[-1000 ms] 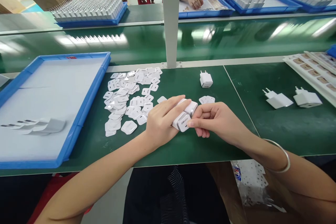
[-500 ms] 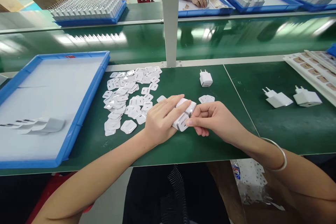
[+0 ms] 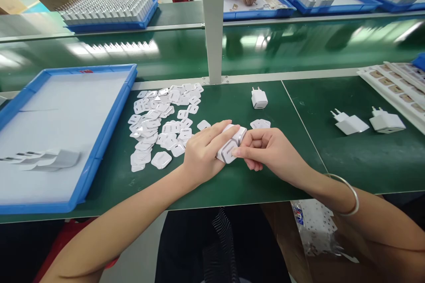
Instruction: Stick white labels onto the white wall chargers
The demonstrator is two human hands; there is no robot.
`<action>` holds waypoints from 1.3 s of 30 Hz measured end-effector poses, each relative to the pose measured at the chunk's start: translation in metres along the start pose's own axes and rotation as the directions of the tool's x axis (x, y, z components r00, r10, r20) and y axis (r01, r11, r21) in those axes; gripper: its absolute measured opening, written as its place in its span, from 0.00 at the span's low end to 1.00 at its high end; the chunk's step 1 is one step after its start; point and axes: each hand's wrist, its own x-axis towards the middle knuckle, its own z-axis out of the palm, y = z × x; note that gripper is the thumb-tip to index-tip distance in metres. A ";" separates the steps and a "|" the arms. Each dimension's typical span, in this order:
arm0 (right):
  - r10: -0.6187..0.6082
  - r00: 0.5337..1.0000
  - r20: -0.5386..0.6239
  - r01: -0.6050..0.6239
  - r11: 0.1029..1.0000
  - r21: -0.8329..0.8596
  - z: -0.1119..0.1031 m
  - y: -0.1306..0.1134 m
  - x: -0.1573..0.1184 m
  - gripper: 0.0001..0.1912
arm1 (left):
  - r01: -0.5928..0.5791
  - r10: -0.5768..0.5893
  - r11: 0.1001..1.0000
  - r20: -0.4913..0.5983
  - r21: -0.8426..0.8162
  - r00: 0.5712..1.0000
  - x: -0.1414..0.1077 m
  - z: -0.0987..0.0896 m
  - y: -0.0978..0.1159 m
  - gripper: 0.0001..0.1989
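A white charger (image 3: 231,147) is clasped by the left hand (image 3: 202,154) and pinched by the right hand (image 3: 270,150) above the bench (image 3: 232,185).

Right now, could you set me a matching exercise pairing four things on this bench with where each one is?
Things:
1. charger
2. blue tray
3. loose stickers
4. bracelet

Places:
A. on the right wrist
B. far left of the green mat
C. held between left hand and right hand
D. spread between the tray and the hands

Pairs: 1-C, 2-B, 3-D, 4-A
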 end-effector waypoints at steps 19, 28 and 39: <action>-0.506 0.851 -0.145 0.416 0.815 -0.403 0.003 0.008 -0.002 0.23 | 0.494 -0.437 0.741 0.233 -0.454 0.869 0.012 -0.007 0.017 0.15; -0.340 0.940 -0.008 0.340 0.940 -0.040 -0.006 0.001 -0.007 0.25 | 0.531 -0.452 0.650 0.286 -0.543 0.845 0.014 -0.012 0.013 0.17; -0.464 0.886 0.026 0.455 0.856 -0.246 -0.025 0.004 0.010 0.15 | 0.673 -0.548 0.406 0.425 -0.618 0.721 0.017 -0.015 0.005 0.30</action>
